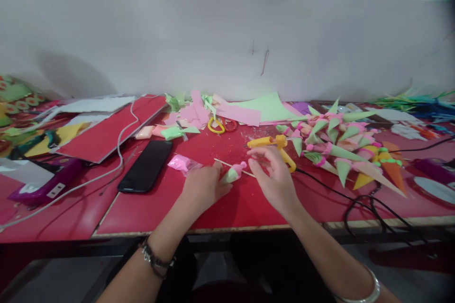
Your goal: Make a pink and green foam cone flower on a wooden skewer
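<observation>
My left hand (203, 185) is closed round a small green paper cone with a pink top (234, 173), held just above the red table (227, 208). A thin wooden stick (223, 163) passes by the cone's pink end. My right hand (275, 177) pinches the stick's right part, fingers curled, just in front of a yellow glue gun (272, 144) lying on the table. The glue gun's black cord (355, 199) runs off to the right.
A heap of finished green, pink and orange cones (337, 147) lies right of the glue gun. A black phone (146, 165), a pink plastic bag (183, 163), scissors (222, 125), paper scraps (249, 111) and a red board (110, 128) lie left and behind. A white partition (227, 42) closes the back.
</observation>
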Available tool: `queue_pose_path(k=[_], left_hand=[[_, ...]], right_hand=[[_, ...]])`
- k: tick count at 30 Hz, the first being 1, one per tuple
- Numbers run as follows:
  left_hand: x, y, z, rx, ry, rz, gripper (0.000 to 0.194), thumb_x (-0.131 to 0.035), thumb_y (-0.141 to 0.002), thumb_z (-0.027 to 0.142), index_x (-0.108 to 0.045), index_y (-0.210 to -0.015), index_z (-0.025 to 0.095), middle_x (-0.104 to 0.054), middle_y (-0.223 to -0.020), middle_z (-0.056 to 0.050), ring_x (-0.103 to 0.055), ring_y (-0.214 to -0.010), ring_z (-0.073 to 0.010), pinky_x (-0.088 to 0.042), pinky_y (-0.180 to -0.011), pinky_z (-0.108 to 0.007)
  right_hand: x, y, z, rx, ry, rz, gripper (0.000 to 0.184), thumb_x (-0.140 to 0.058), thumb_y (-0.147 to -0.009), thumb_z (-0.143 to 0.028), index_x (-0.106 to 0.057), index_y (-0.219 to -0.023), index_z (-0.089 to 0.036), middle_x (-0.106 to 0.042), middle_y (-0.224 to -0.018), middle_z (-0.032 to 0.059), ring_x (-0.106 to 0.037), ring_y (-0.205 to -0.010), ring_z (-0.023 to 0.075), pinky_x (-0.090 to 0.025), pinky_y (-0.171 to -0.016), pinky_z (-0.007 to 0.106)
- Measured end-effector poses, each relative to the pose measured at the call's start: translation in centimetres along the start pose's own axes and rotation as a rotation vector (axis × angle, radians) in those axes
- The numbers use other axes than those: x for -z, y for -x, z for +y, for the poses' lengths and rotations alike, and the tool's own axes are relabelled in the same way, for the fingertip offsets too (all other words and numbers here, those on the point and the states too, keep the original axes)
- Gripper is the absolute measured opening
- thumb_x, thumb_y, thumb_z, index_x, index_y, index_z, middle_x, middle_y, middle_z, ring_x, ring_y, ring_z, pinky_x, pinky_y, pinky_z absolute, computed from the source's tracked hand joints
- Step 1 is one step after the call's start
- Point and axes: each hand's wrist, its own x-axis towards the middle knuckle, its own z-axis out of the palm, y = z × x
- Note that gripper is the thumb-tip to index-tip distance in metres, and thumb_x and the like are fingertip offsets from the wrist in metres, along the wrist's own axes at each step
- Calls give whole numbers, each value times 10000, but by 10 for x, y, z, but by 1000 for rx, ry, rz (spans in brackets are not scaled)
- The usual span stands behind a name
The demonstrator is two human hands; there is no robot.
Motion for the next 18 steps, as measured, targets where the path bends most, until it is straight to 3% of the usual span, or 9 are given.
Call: queue_pose_path(k=[2, 4, 7, 10, 13, 18], left_hand=[[5, 0, 3, -1, 149, 115, 487, -540, -690, 528, -513, -1017, 168, -532, -643, -22, -525, -615, -196, -349, -568, -274], [9, 0, 7, -18, 445, 156, 516, -459, -743, 552, -469, -1104, 184, -547, -757, -33, -525, -698, -179, -394, -636, -288], [11, 1, 13, -73, 983, 8, 459, -303, -841, 497, -430, -1178, 212, -537, -977, -60, -519, -861, -150, -417, -774, -284], [7, 3, 17, -75, 1327, -143, 498, -270, -841, 521, -372, -1248, 252, -490, -1083, -59, -507, -909, -140, -426, -814, -281], [5, 4, 20, -59, 1440, -169, 543, -270, -822, 550, -339, -1275, 259, -462, -1061, -49, -499, -864, -128, -439, -796, -274], [6, 6, 22, -61, 1383, -155, 534, -282, -832, 530, -318, -1290, 258, -431, -1092, -60, -484, -886, -130, -426, -814, -266]], right_hand=[[0, 1, 0, 19, 2, 0, 108, -506, -763, -202, -545, -863, -204, -518, -892, 47, -520, -858, 176, -466, -775, 339], [-1, 2, -3, 46, -4, -25, 118, -511, -768, -205, -543, -882, -210, -522, -882, 42, -525, -832, 171, -467, -765, 334], [-4, 4, -9, 122, 13, -122, 151, -540, -770, -226, -566, -919, -217, -523, -893, 38, -532, -823, 166, -466, -751, 319], [-6, 7, -13, 195, 75, -182, 195, -558, -772, -232, -606, -959, -208, -509, -912, 48, -528, -858, 171, -456, -767, 312], [-8, 9, -14, 218, 86, -181, 186, -550, -784, -229, -634, -947, -199, -509, -910, 53, -523, -879, 168, -452, -778, 304], [-8, 10, -16, 162, 39, -181, 155, -569, -767, -214, -638, -905, -227, -522, -917, 42, -534, -881, 169, -460, -786, 323]])
